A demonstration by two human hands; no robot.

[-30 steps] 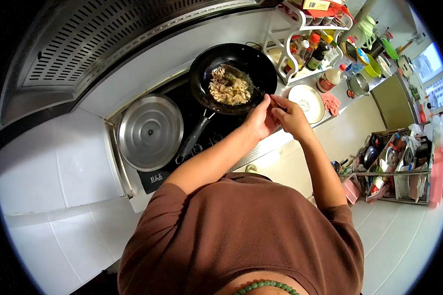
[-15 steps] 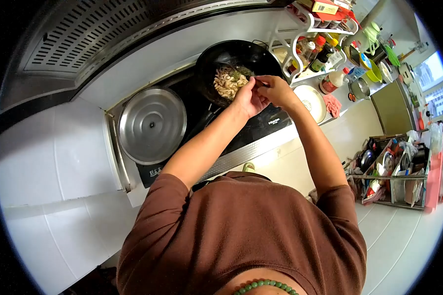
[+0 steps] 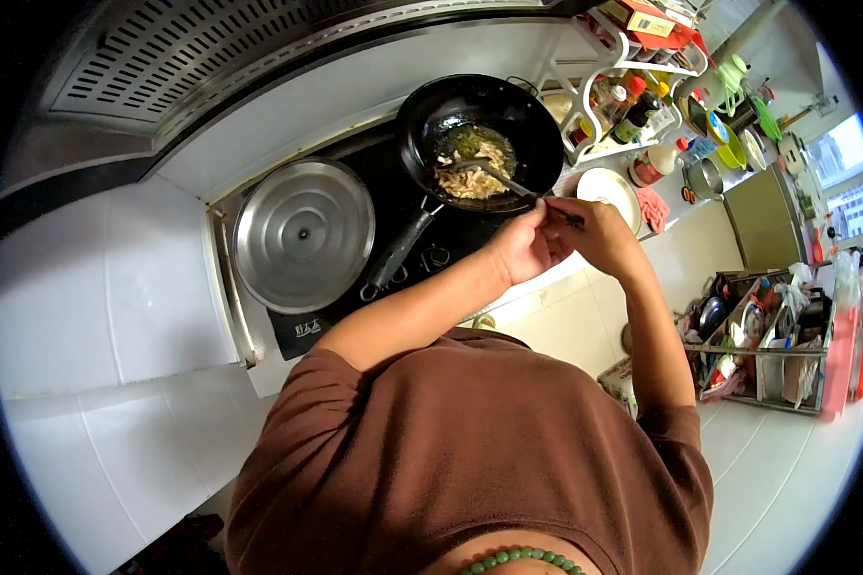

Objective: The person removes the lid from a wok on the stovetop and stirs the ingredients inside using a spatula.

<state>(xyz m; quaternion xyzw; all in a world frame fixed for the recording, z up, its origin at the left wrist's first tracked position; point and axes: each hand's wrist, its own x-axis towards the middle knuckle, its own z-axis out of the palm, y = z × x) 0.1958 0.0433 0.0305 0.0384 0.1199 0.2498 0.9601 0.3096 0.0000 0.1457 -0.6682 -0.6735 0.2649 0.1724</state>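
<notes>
A black wok [image 3: 537,144] sits on the dark cooktop, its handle pointing toward my body. Sliced pale food [image 3: 475,180] lies in oil inside it. The head of a spatula [image 3: 501,176] rests in the food, its shaft crossing the wok's near right rim. My right hand [image 3: 599,233] is closed around the spatula's dark handle. Beside it, my left hand [image 3: 529,247] has its thumb and fingertips at the shaft near the rim, pinched together at the spatula.
Left of the wok lies a round metal lid [image 3: 304,237]. A white plate [image 3: 609,195], a pink cloth [image 3: 653,209] and a sauce bottle [image 3: 656,163] stand to the right. Behind them is a white rack [image 3: 585,96] of bottles. A range hood [image 3: 192,67] overhangs the upper left.
Both hands moved in over the wok, then back right and toward my body. The spatula's shaft and head now show in the food, which has shifted in the wok.
</notes>
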